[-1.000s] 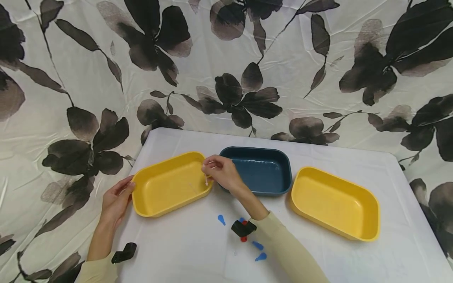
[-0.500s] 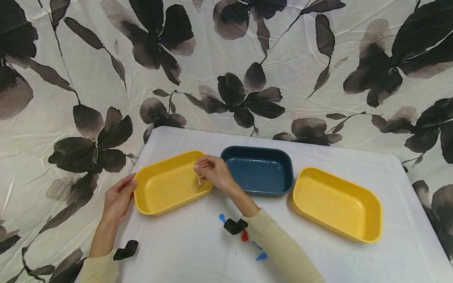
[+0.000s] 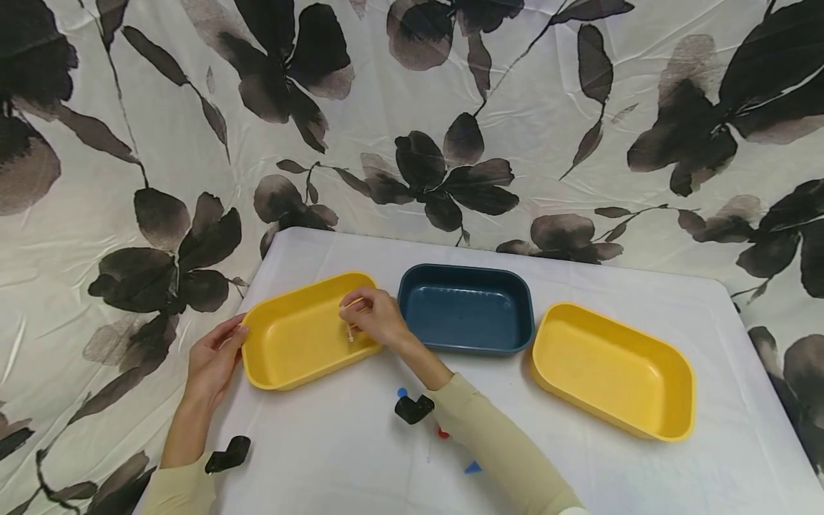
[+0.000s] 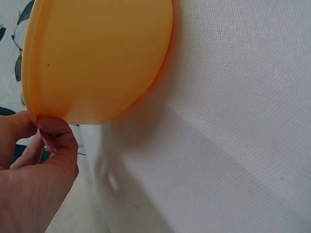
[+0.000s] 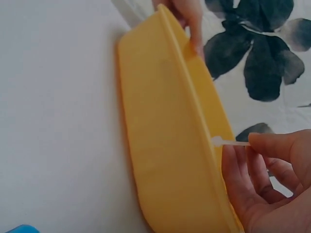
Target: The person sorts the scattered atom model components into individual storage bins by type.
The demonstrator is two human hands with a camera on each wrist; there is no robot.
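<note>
My left hand (image 3: 211, 366) pinches the left end rim of a yellow tray (image 3: 283, 347). In the left wrist view, the thumb and fingers grip that rim, with the tray's outer wall (image 4: 102, 58) above the table. My right hand (image 3: 378, 320) is over the same tray's right end. Between thumb and finger it pinches a thin whitish stick (image 5: 233, 142) with a small knobbed end, which points down toward the tray in the head view. In the right wrist view, the knob overlaps the tray's rim.
A dark blue tray (image 3: 466, 311) stands to the right of the held one, and a second yellow tray (image 3: 611, 372) farther right. Small blue pieces (image 3: 473, 468) and a red piece (image 3: 443, 433) lie near the right sleeve (image 3: 502, 443), which partly hides them. Floral cloth hangs behind.
My right hand has moved left, from the right rim of the yellow tray to over its inside, with the whitish stick. My left hand keeps its hold on the rim.
</note>
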